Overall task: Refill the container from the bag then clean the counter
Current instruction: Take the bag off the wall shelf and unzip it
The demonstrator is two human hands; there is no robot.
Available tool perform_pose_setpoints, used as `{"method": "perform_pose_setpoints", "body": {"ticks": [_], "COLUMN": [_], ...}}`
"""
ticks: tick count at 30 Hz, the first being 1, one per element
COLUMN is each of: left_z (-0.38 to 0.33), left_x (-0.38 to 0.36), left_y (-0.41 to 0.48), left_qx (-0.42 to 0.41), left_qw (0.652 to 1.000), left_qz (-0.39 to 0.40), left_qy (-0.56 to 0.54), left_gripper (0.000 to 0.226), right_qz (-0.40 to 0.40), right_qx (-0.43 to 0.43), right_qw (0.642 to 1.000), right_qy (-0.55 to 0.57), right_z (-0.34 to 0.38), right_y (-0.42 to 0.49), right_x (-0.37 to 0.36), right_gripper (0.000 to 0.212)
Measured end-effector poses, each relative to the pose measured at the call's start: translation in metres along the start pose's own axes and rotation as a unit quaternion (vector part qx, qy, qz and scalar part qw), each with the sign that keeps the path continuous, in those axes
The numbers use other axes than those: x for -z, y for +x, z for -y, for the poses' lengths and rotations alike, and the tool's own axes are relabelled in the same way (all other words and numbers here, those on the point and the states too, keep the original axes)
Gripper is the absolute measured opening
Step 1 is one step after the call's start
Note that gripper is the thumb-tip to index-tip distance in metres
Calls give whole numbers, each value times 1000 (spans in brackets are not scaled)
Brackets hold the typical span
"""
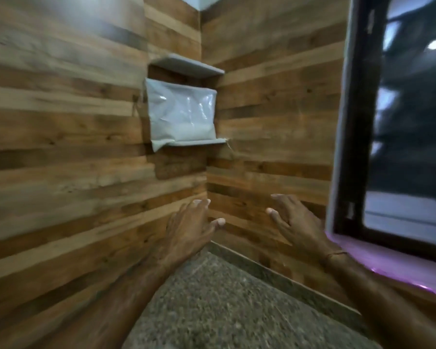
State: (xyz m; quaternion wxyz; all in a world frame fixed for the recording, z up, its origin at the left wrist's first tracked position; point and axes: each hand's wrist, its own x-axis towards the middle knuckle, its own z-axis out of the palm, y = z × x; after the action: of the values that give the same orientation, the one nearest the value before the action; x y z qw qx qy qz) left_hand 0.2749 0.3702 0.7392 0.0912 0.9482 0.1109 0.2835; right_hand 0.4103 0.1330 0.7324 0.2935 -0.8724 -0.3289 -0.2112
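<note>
Wood-plank walls [61, 147] meet in corner ahead of my hands. Speckled counter [224, 298] below them. Bag [180, 113], white powder inside, upright on small shelf [199, 141] above. My left hand [189, 229], right hand [295, 222]: raised, fingers spread, holding nothing.

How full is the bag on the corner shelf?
Mostly empty: the bag stands upright on the lower shelf, with white contents showing only near its bottom. Whether its top is open cannot be told.
</note>
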Motion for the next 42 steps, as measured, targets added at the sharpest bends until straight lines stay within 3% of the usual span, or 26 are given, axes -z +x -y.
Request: {"method": "perform_pose_setpoints", "body": {"ticks": [12,20,26,33,37,42], "left_z": [95,156,185,206,203,180], "left_x": [93,143,152,146,144,161], "left_y": [229,407,476,488,481,465], "left_qx": [-48,-126,-98,-133,-170,-209], "left_qw": [985,934,913,916,906,888], "left_qz": [-114,-224,-242,-311,-333,-354], "left_qy": [120,248,315,217,197,206], "left_gripper": [73,72,68,46,45,52], "right_qz": [-47,-77,-81,-41,-78,-145], "right_qx": [73,95,138,119,104,110], "right_qw": [996,991,978,966,958,938], "right_qy": [-37,-47,-131,-225,-257,-295], "right_z": [85,135,174,180,158,133], "right_y": [267,450,554,595,580,539], "right_x": [-22,-42,-49,-62,-52,-13], "right_gripper": [56,60,67,60,39,28]}}
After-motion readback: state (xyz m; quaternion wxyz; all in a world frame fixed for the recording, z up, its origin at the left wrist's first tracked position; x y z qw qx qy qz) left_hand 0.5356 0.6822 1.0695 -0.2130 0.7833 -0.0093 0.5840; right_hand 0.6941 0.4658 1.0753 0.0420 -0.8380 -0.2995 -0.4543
